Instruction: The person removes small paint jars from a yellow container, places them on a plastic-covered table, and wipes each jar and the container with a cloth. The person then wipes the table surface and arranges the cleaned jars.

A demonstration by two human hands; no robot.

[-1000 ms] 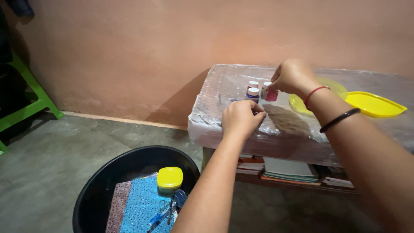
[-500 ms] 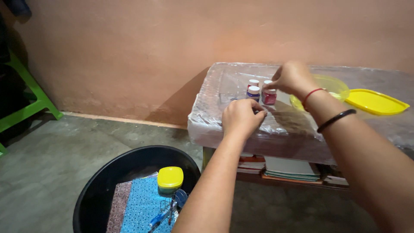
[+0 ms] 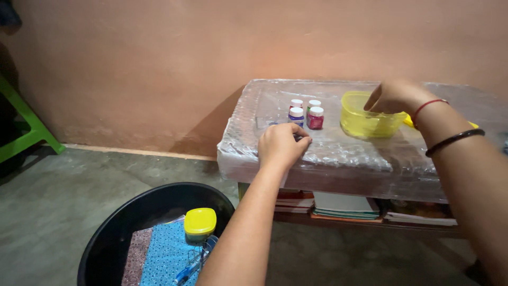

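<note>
Fingers of the right hand (image 3: pixel 394 98) dip into the yellow tub (image 3: pixel 365 121), grasp hidden. Left hand (image 3: pixel 279 145) curls closed on the wrapped table (image 3: pixel 349 153), just before four small jars (image 3: pixel 306 113).

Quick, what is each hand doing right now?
Left hand: curled shut on the table; whether it holds anything cannot be told.
Right hand: reaching into the yellow container; grip hidden.

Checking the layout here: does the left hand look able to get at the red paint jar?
Probably yes. The left hand rests on the table edge just in front of the red paint jar, with only bare plastic-covered table between them; the right hand is off at the yellow container.
</note>
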